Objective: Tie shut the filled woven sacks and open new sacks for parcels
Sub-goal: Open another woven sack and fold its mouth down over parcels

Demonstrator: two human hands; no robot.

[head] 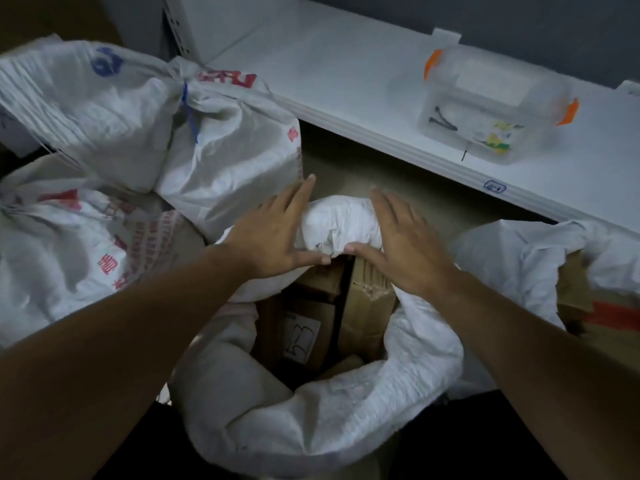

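Observation:
An open white woven sack (332, 417) stands in front of me with its rim rolled down. Brown cardboard parcels (363, 306) fill it. My left hand (273, 233) and my right hand (405, 244) lie on the far rim with straight fingers, one on each side of a bunched fold of sack fabric (341, 220). Both thumbs press toward that fold. A tied sack (221, 157) with a blue tie (189, 112) at its neck lies to the left.
Another printed sack (69, 251) lies at the left front. A further open sack (530, 258) with a carton stands at the right. A white shelf (346, 81) runs along the back, bearing a clear plastic box (491, 105) with orange clips.

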